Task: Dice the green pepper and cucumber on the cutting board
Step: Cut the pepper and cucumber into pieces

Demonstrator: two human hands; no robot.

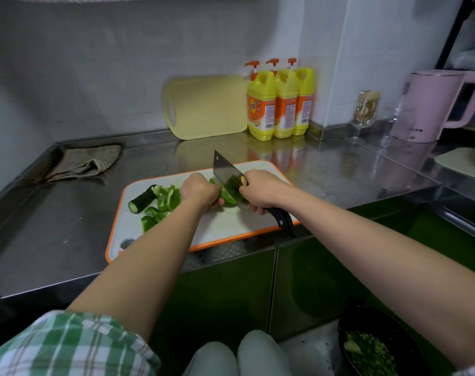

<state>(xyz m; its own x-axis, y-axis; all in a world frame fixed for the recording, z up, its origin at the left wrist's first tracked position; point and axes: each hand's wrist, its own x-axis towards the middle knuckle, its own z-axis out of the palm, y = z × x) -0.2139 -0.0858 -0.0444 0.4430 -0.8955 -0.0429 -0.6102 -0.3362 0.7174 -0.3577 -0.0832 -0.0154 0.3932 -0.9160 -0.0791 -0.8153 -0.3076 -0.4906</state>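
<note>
On the white, orange-rimmed plastic cutting board (225, 226) lying on the steel bench (68, 240), the left hand (201, 192) is curling its fingers (217, 203) closed over a green pepper strip (228, 198) to steady it, while the right hand (260, 192) is gripping a steel cleaver (227, 172) fully clenched, blade beside the knuckles, and a dark green cucumber chunk (142, 199) is waiting near the left edge.

Green-and-white plaid short sleeve (68, 346), bare forearms, pale grey trousers (239, 354)
</note>
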